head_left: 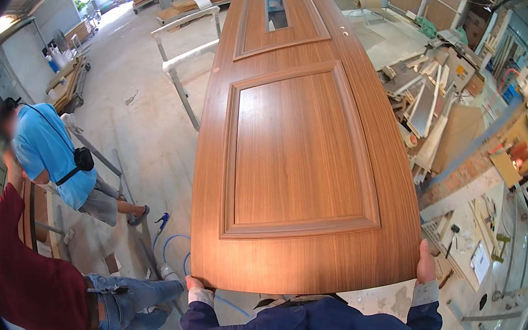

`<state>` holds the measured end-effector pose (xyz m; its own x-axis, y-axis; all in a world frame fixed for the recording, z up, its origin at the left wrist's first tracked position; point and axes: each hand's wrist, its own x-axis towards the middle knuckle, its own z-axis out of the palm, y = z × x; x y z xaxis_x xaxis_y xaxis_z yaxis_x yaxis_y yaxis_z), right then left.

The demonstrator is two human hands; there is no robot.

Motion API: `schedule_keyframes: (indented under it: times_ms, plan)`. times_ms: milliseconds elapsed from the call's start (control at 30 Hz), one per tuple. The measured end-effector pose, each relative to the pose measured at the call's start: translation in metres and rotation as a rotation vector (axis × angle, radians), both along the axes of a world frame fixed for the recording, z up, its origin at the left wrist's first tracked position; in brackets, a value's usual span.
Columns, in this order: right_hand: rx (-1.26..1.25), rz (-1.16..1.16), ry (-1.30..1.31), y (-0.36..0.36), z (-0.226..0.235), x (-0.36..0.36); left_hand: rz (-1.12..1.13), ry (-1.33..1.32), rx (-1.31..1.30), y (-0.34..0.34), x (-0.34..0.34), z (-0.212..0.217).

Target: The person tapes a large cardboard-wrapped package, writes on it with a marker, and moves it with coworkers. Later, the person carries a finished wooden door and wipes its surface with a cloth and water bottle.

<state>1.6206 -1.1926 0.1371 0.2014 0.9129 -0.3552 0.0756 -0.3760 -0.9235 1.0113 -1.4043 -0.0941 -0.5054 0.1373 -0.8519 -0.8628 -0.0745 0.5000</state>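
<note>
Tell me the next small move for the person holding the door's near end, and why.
Probably glance left before stepping: the blue hose loops on the floor near the left hand, and with that hand and the right hand at the near corners of the door, neither seems free to clear it.

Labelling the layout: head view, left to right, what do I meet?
Maroon fabric top → blue gun-shaped tool → left hand → brown rectangular wood-grain panelled door → right hand → white rectangular sheet
</note>
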Motion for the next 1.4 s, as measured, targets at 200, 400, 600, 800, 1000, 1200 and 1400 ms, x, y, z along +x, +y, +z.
schedule_keyframes:
  times_ms: [200,400,600,800,1000,1200,1400]
  plan:
    - [-0.043,0.032,0.049,0.151,-0.029,-0.052,0.040,0.077,0.071,0.117,-0.051,0.019]
    - [-0.044,0.106,0.098,0.293,-0.029,-0.104,0.067,0.121,0.036,0.230,-0.100,0.028]
    - [0.184,0.209,-0.080,0.423,-0.030,-0.162,-0.084,0.129,0.143,0.352,-0.144,0.037]
    - [0.058,0.188,-0.091,0.548,-0.024,-0.234,0.035,0.116,0.002,0.465,-0.203,0.030]
    - [0.102,0.306,-0.067,0.671,-0.042,-0.272,0.085,0.094,0.068,0.546,-0.235,0.045]
    - [-0.077,0.364,0.001,0.822,-0.082,-0.293,0.187,0.116,0.013,0.644,-0.235,0.060]
    - [-0.171,0.385,-0.102,0.928,-0.085,-0.322,0.318,0.116,-0.002,0.706,-0.245,0.041]
